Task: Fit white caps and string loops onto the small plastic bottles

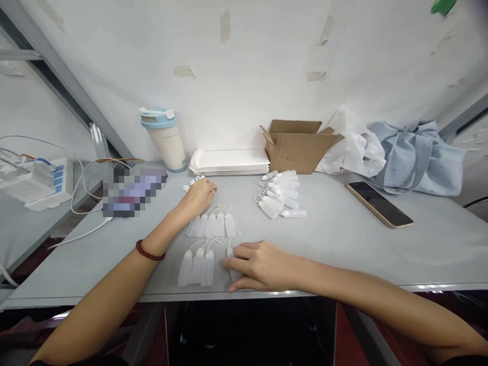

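My left hand (pixel 198 196) reaches over a small group of white caps (pixel 186 188), fingers bent down and pressed together; whatever is in them is hidden. My right hand (pixel 261 267) has its fingers and thumb around a small squeeze bottle (pixel 230 251), translucent with a white top and thin tether, lying near the table's front edge. To its left lie three similar bottles (pixel 196 267) side by side. Behind these, a second row of several bottles (pixel 219 225) lies below my left hand. A loose pile of the same bottles (pixel 278 193) is further right.
At the back stand a cream tumbler (pixel 168 142), a stack of white trays (pixel 231 161), an open cardboard box (pixel 295 150) and a plastic bag (pixel 354 147). A blue cloth bag (pixel 415 157) and a phone (pixel 379 204) are right; a blurred device (pixel 133 193) and cables are left.
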